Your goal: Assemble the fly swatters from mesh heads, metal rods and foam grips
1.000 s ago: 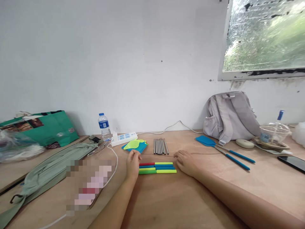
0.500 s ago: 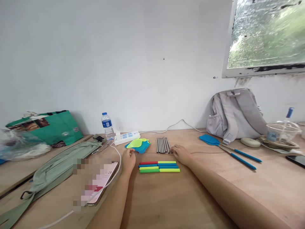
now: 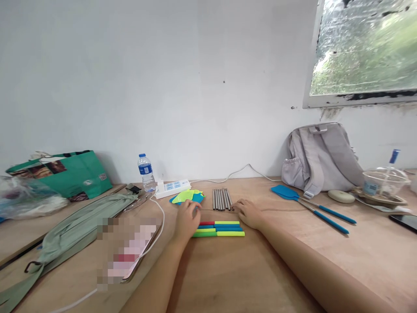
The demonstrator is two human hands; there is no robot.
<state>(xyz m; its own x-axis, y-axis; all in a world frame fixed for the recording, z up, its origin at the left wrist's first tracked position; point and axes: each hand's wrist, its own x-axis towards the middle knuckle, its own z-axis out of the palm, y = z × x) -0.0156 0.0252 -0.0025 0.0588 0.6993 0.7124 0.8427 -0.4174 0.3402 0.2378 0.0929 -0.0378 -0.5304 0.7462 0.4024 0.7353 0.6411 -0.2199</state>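
Note:
My left hand (image 3: 188,218) hovers over or rests near the left ends of several coloured handle tubes (image 3: 227,228), its fingers bent loosely and the thumb apart. It covers part of the red, blue and green ends; nothing shows in its grasp. Just beyond it lie flat fly swatter heads (image 3: 187,197), yellow-green on top of blue. Several thin metal rods (image 3: 221,200) lie side by side in a row, pointing away from me. My right hand (image 3: 248,213) lies on the table with fingers stretched out, its fingertips at the near right end of the rods.
Two blue fly swatters (image 3: 314,208) lie to the right, before a grey backpack (image 3: 321,158). A plastic cup (image 3: 384,182) stands at far right. On the left are a power strip (image 3: 172,188), a water bottle (image 3: 146,174), a phone (image 3: 137,252) with a white cable and a grey-green bag (image 3: 86,228).
My left hand has moved right and nearer, from beside the swatter heads to the left ends of the handle tubes. My right hand has stayed almost still by the rods.

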